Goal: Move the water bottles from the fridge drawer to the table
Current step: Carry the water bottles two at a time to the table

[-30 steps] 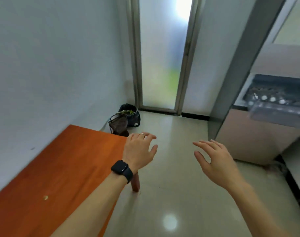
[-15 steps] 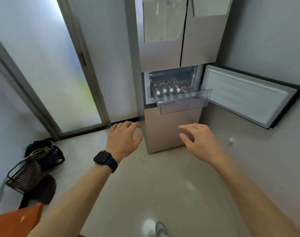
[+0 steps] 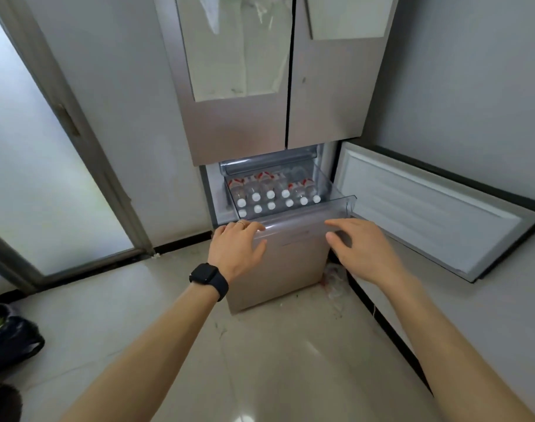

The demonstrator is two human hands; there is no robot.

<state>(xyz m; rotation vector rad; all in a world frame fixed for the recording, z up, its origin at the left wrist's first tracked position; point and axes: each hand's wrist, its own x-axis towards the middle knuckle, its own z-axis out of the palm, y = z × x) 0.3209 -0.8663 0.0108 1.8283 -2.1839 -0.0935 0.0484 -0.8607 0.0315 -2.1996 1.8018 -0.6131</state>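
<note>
Water bottles (image 3: 270, 194): ten, in one drawer (image 3: 293, 222)

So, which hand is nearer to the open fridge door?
Right. The right hand is just to the left of the open fridge door, in front of the drawer. The left hand is farther away, at the drawer's left end.

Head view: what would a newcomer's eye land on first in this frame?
The pulled-out clear fridge drawer at centre, packed with white-capped water bottles. The left hand and right hand, both open, reach for its front rim, while the lower fridge door hangs wide open on the right.
</note>
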